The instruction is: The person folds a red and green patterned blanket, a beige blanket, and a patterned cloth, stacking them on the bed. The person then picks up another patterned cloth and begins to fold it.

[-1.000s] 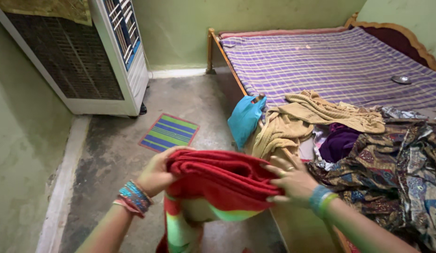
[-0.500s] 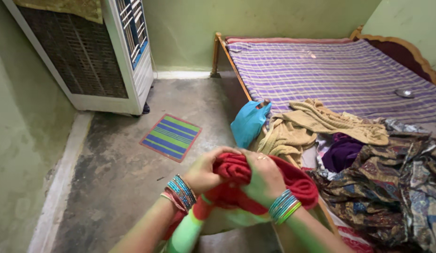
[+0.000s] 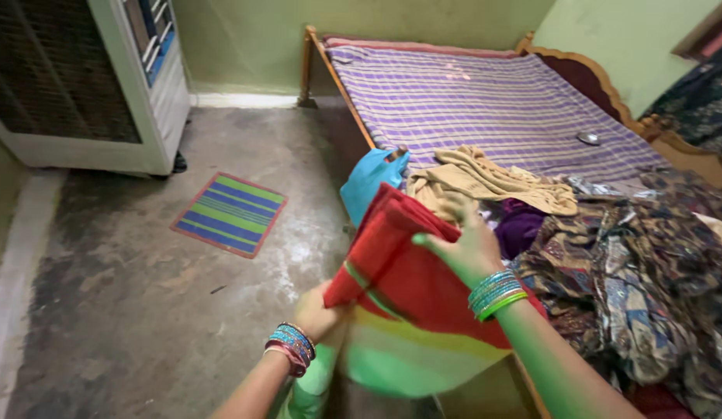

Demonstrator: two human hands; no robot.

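Note:
A folded red cloth (image 3: 407, 271) with yellow and green bands hangs in front of me beside the bed. My left hand (image 3: 320, 310) grips its lower left edge from below. My right hand (image 3: 465, 244) holds its upper right part, fingers spread over the fold. Both wrists carry stacks of coloured bangles. The cloth's upper corner reaches toward the tan cloth (image 3: 473, 180) on the bed.
A bed with a purple striped sheet (image 3: 485, 93) holds a heap: tan cloth, a purple garment (image 3: 520, 229), a dark patterned fabric (image 3: 640, 279). A blue bag (image 3: 368, 182) hangs at the bed edge. A striped mat (image 3: 229, 213) and an air cooler (image 3: 89, 85) stand on the concrete floor.
The red cloth went from bunched between both hands to a flat folded panel. My right hand rose toward the bed; my left dropped below. The view swung right.

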